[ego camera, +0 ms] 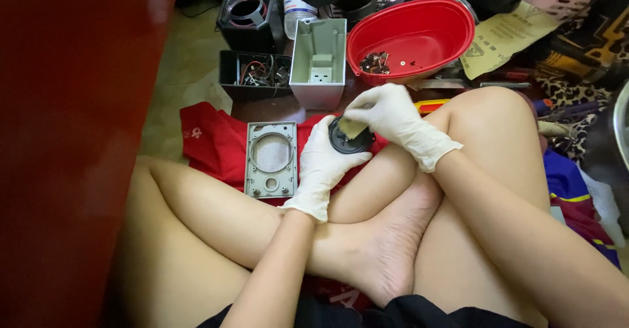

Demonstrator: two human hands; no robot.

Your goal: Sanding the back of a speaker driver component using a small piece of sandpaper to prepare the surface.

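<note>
Head view shows us seated cross-legged on the floor, our gloved left hand wrapped around a round black part held over the red cloth. Our gloved right hand is curled onto the part's top, fingers pinching something pale we cannot identify. Just left lies a grey faceplate; beyond stand a grey open housing, a black box of wires and a red bowl holding small bits. Our knees crowd both sides.
</note>
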